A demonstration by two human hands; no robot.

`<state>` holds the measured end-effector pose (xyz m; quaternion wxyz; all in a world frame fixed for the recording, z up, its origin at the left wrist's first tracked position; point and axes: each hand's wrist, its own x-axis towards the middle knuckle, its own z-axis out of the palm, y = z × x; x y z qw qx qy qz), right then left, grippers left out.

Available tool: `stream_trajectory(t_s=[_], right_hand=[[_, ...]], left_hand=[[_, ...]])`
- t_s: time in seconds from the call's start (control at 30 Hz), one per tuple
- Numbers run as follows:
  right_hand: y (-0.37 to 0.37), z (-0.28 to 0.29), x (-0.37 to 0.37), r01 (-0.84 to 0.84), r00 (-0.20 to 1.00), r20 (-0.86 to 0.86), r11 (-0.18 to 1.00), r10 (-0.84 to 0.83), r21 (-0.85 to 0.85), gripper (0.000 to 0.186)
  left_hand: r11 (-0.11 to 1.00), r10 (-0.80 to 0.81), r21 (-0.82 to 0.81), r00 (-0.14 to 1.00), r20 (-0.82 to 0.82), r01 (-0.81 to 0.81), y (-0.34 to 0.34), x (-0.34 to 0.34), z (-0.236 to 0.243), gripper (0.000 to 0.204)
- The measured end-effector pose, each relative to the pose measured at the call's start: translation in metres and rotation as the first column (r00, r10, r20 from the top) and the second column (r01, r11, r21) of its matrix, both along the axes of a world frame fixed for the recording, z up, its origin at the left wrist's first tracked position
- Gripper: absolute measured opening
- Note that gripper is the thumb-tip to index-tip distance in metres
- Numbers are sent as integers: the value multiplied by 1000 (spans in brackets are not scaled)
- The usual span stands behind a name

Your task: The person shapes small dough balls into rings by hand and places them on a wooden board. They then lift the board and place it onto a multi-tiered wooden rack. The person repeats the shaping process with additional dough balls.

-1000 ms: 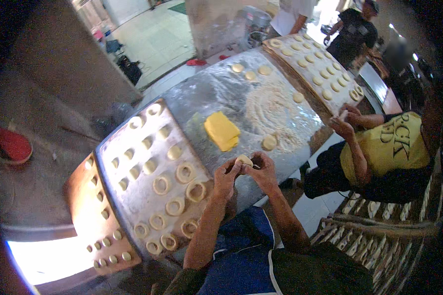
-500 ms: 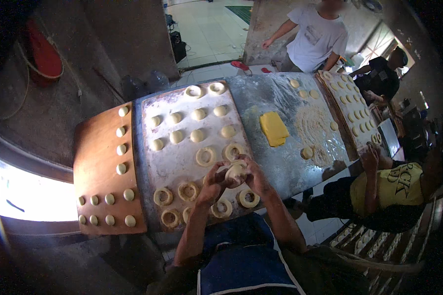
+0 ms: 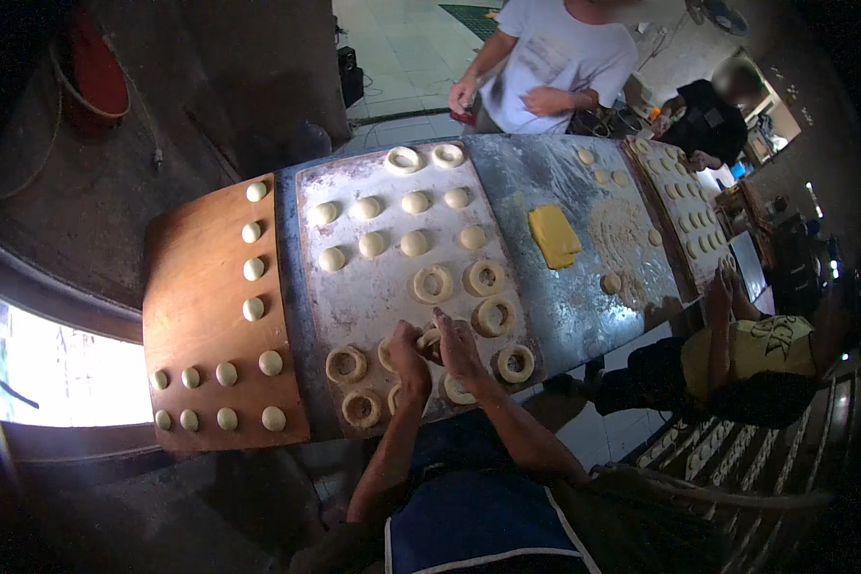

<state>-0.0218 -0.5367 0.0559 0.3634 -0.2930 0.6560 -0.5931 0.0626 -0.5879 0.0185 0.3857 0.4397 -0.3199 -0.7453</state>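
My left hand [image 3: 411, 359] and my right hand [image 3: 459, 354] are closed around a piece of pale dough [image 3: 430, 339], partly hidden by the fingers, over the lower middle of the flour-dusted white tray [image 3: 354, 306]. Around them on that tray lie several dough rings [image 3: 346, 364]; farther back are two rows of round dough pieces [image 3: 413, 243] and two more rings at the rear edge. Right of the tray, on the metal table [image 3: 564, 316], lie a folded yellow slab [image 3: 552, 236] and scattered flour [image 3: 614, 230].
A tan board [image 3: 191, 287] with dough rounds is left; another laden tray [image 3: 689, 196] is right. A co-worker in white [image 3: 555, 57] stands across the table, one in black [image 3: 698, 129] behind, another in yellow [image 3: 756, 359] at right. A rack [image 3: 727, 459] stands lower right.
The view has swung toward the table's left part. My hands have gone from over the metal table to over the white tray with the dough. The co-worker in white has brought both hands forward.
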Motion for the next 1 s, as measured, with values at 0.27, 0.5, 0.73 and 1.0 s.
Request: stream_trajectory(t_s=[0.27, 0.5, 0.73, 1.0], right_hand=[[-14, -3, 33, -139, 983, -107, 985, 150, 104, 57], [-17, -2, 39, -233, 956, -155, 966, 249, 115, 61], [-18, 13, 39, -181, 948, -229, 967, 219, 178, 58], [-21, 12, 32, -231, 938, -257, 972, 231, 30, 58]], left_hand=[[904, 33, -409, 934, 356, 124, -5, 31, 7, 37], [726, 130, -656, 895, 427, 208, -17, 46, -11, 36], [885, -85, -397, 924, 373, 242, -22, 46, -15, 36], [766, 24, -601, 925, 380, 228, -20, 48, 6, 40]])
